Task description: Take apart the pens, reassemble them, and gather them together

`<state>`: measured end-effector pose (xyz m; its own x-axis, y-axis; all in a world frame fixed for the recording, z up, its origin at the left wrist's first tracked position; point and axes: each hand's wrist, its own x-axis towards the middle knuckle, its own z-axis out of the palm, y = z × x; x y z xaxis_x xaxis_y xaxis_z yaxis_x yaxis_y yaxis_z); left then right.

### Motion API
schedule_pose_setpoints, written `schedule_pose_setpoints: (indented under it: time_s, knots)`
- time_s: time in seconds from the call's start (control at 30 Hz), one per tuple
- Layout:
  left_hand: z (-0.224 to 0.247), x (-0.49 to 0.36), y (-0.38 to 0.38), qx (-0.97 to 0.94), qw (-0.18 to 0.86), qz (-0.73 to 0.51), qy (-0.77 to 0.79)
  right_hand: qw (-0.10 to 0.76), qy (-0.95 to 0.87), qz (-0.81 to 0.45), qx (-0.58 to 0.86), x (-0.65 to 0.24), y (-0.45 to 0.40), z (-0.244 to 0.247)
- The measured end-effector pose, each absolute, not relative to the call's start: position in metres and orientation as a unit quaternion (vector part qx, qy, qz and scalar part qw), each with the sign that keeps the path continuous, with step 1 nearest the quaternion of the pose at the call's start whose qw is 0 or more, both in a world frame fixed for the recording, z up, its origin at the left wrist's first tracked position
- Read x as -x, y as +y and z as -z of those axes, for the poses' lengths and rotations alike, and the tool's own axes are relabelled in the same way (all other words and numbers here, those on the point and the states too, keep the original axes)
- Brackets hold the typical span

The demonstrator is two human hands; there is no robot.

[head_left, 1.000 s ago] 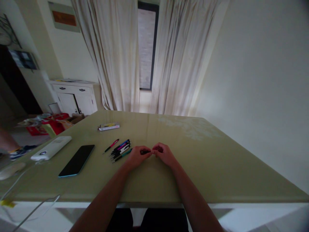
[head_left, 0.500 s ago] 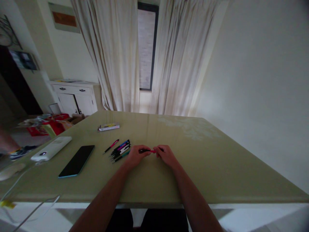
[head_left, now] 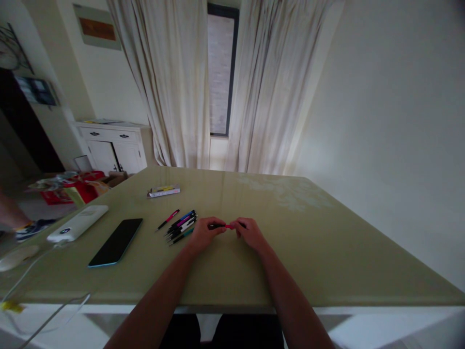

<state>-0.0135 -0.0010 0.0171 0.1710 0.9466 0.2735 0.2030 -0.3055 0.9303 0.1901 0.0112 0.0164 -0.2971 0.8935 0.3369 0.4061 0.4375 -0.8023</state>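
Between my hands, just over the table [head_left: 327, 261], is a red and black pen [head_left: 228, 226] lying roughly level. My left hand [head_left: 205, 232] is closed on its dark end. My right hand [head_left: 249, 231] pinches its red part, and a dark tip shows past those fingers. Whether the pen is in one piece or two is too small to tell. Left of my left hand lies a bunch of several pens [head_left: 181, 227] in blue, purple, white, green and black. Another red and black pen [head_left: 167, 220] rests apart, just left of that bunch.
A clear box [head_left: 163, 191] with something yellow lies farther back. To the left are a black phone [head_left: 116, 242], a white power bank [head_left: 78, 224] with a cable, and a pale rounded object [head_left: 18, 258]. Another person's leg [head_left: 16, 213] shows at the far left.
Both hands stay almost in place, still holding the pen. My right fingers have shifted slightly on its red part. The things on the table have not moved.
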Motion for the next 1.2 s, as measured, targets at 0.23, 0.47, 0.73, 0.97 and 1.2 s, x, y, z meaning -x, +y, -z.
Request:
schedule_pose_setpoints:
  time_s: [0.23, 0.47, 0.73, 0.97, 1.2]
  knots:
    - [-0.014, 0.013, 0.0, -0.645, 0.403, -0.472, 0.446, 0.396, -0.758, -0.295, 0.426, -0.189, 0.009, -0.018]
    - [-0.015, 0.012, -0.002, -0.648, 0.414, -0.469, 0.434, 0.375, -0.767, -0.294, 0.43, -0.187, 0.008, -0.016]
    - [-0.015, 0.012, 0.002, -0.602, 0.431, -0.504, 0.445, 0.413, -0.763, -0.278, 0.411, -0.188, 0.01, -0.017]
    - [-0.018, 0.017, 0.007, -0.591, 0.417, -0.54, 0.429, 0.456, -0.73, -0.261, 0.437, -0.192, 0.011, -0.02]
    - [-0.015, 0.018, 0.009, -0.581, 0.416, -0.545, 0.438, 0.475, -0.703, -0.29, 0.443, -0.193, 0.013, -0.02]
